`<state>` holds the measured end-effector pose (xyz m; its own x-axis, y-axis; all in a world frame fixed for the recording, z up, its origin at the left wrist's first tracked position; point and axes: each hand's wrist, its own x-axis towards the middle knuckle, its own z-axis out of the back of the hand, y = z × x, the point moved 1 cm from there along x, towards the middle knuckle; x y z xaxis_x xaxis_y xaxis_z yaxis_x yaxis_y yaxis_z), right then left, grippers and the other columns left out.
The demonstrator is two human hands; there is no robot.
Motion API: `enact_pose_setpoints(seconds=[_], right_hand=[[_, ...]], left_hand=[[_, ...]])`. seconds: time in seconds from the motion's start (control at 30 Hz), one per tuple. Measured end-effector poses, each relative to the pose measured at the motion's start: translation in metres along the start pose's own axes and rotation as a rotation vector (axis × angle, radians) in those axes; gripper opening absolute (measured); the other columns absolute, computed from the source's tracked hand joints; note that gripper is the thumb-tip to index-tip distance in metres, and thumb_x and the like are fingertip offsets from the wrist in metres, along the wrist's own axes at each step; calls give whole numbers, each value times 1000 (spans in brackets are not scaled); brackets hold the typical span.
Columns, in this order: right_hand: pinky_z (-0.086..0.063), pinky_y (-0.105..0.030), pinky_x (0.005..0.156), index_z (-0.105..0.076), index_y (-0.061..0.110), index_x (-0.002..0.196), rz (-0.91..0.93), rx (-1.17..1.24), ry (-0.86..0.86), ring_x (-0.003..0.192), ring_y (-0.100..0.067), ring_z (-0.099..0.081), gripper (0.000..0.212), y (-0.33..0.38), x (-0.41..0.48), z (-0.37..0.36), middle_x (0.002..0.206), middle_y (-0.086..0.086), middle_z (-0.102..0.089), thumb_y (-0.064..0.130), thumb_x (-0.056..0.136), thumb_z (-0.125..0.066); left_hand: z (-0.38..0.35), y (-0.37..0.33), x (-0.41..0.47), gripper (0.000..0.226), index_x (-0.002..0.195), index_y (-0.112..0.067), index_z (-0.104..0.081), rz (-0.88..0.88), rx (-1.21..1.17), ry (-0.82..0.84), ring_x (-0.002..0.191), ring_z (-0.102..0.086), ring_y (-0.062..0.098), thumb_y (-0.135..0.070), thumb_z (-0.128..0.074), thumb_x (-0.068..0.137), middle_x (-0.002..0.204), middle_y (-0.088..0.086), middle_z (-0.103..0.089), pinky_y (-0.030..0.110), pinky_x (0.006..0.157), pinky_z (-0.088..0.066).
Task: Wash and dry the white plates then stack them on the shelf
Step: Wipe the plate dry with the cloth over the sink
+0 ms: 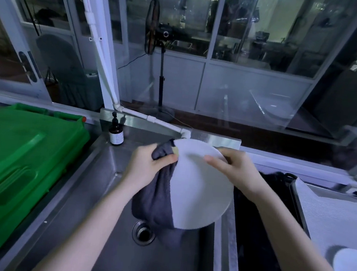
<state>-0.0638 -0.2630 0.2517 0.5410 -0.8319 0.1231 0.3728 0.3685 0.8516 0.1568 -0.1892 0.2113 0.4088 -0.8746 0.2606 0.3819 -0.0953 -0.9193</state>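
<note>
Head view: holding plate [200, 191] tilted over sink [103, 193], between both hands. Pinching its far-right rim with right hand [235, 170]; gripping cloth [154, 198] against its left rim with left hand [149, 165]. Leaving bare face just right of left hand; judging next wipe as going rightward.

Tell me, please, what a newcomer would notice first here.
A large white plate held over the steel sink, centre: the left hand grips a grey towel against its left side, the right hand holds its upper rim. The bright green bin lid at left comes next, then an amber pump bottle at the sink's back corner.
</note>
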Motion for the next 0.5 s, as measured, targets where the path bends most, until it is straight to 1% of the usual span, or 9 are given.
enact_pose_setpoints(seconds=[0.07,0.1,0.17,0.23,0.3,0.37,0.4,0.43,0.5], right_hand=[[-50,-34,72,-68,4,86,45,-178,72,74,-17,-63,69,10,7,-4,79,-1,-70,72,76,-65],[-49,-29,68,-66,4,79,74,-223,52,67,-16,-58,66,14,9,-7,71,1,-66,69,77,-63],[-29,-20,50,-42,11,58,117,-227,-53,50,-9,-32,55,15,8,-7,54,9,-36,53,86,-65],[-22,-22,49,-34,10,56,61,-113,-177,51,-8,-26,58,8,5,-7,55,6,-29,41,91,-68],[-28,-28,54,-42,-5,64,-83,207,-355,58,-14,-35,59,0,-1,-17,61,-4,-36,40,91,-69],[-36,-31,60,-55,-6,71,-262,573,-581,65,-15,-43,53,-7,-6,-41,66,-4,-45,42,89,-70],[-38,-30,62,-57,-5,74,-331,687,-661,66,-14,-46,52,-10,-9,-54,68,-2,-48,43,89,-70],[-40,-29,63,-57,-7,77,-369,726,-689,65,-13,-48,53,-13,-11,-61,70,-1,-51,44,89,-69],[-44,-27,62,-66,0,80,-333,636,-578,65,-7,-56,45,-18,-13,-58,72,1,-60,43,91,-68]], left_hand=[[-4,-13,8,24,71,-11,-66,-100,104,162,63,-48,7,-28,-83,73,67,11,-65,26,61,-38],[-5,-18,11,22,70,-16,-66,-130,140,206,61,-47,4,-30,-83,72,64,4,-63,23,60,-37],[-3,-21,13,15,69,-25,-68,-135,96,223,60,-51,-2,-25,-82,75,64,-10,-65,15,60,-39],[-1,-14,10,16,69,-21,-67,-66,-42,114,61,-54,-2,-18,-78,80,64,-11,-66,12,62,-42],[-4,-3,4,18,69,-18,-65,88,-122,-106,61,-56,0,-21,-74,84,59,-13,-65,11,60,-43],[-15,6,-5,22,69,-18,-65,313,-271,-335,57,-58,-1,-29,-73,85,55,-15,-65,7,54,-44],[-20,9,-9,21,71,-18,-66,408,-371,-399,57,-60,-2,-32,-74,85,56,-16,-66,7,53,-45],[-23,12,-11,20,73,-18,-67,459,-431,-416,61,-62,-2,-33,-74,85,59,-15,-68,10,56,-48],[-21,16,-10,18,76,-17,-68,474,-448,-369,72,-66,7,-32,-74,85,69,-8,-71,22,68,-53]])
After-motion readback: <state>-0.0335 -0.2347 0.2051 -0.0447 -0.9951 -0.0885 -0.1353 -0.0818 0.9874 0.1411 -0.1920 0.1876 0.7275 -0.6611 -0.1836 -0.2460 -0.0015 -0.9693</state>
